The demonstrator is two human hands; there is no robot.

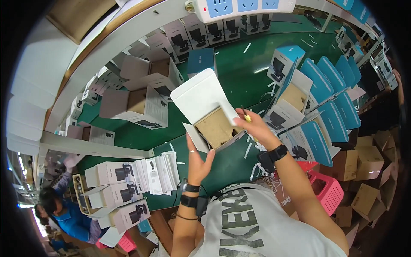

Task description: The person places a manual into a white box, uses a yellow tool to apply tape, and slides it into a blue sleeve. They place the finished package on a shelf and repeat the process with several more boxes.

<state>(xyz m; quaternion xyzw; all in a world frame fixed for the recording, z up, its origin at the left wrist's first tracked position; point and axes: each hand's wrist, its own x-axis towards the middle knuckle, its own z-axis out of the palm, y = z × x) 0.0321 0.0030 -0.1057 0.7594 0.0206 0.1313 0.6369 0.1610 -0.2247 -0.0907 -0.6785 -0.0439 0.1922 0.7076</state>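
Observation:
In front of me is a white carton (199, 95) with its lid raised and a brown cardboard insert (215, 128) inside. My left hand (199, 166) grips its near left corner, fingers along the side and thumb apart at the front. At the carton's right edge, my right hand (259, 131) touches the side flap with its thumb. Its fingers are closed round a slim yellow-and-dark object (247, 117), whose kind I cannot make out. Whether the carton rests on the green table (231, 165) or is lifted slightly is unclear.
Open cartons (150, 107) stand at left, blue-lidded ones (317, 81) at right. A stack of leaflets (162, 173) lies near left. Above hangs a power strip (246, 8). Pink baskets (327, 192) and brown boxes (368, 160) sit at right; another person (72, 220) is at lower left.

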